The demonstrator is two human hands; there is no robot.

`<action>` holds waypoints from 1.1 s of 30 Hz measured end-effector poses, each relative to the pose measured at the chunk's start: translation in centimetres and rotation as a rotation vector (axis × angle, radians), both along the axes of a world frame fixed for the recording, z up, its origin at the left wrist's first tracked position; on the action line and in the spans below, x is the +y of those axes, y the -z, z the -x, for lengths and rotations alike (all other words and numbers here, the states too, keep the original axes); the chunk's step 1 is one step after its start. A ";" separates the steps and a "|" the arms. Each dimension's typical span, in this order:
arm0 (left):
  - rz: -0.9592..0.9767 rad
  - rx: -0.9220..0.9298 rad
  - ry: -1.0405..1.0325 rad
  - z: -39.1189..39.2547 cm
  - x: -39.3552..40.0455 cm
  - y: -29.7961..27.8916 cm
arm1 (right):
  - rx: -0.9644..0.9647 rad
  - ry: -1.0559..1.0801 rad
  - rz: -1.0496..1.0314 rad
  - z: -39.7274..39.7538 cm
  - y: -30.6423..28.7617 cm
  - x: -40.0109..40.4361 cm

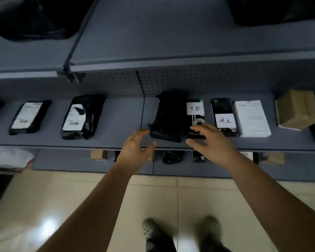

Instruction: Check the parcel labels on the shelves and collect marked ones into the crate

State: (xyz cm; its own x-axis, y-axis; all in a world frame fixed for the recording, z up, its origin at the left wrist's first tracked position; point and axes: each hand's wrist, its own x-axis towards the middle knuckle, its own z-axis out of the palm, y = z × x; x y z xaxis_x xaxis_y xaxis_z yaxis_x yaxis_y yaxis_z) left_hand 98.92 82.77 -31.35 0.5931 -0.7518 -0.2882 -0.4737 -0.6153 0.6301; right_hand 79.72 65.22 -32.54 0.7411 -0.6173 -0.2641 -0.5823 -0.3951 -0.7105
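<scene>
A row of parcels lies on the grey middle shelf (120, 124). In the centre is a black plastic-wrapped parcel (167, 115) with no label showing. Right of it lies a black box with a handwritten white label (195, 113), then a second black box with a handwritten label (225, 117). My left hand (136, 148) hovers open at the shelf's front edge, its fingertips close to the wrapped parcel's near left corner. My right hand (210, 140) is open over the near end of the first labelled box, fingers spread. No crate is in view.
Two black bags with printed labels (28, 116) (80, 119) lie at the left. A white flat parcel (251, 118) and a brown carton (296, 110) sit at the right. Small parcels (172, 157) line the lower shelf. Dark bags (25, 17) fill the top shelf. Tiled floor lies below.
</scene>
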 end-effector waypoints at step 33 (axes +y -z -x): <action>0.389 0.111 0.098 -6.3 -5.5 11.2 | -0.126 0.340 -0.223 -11.0 11.4 0.7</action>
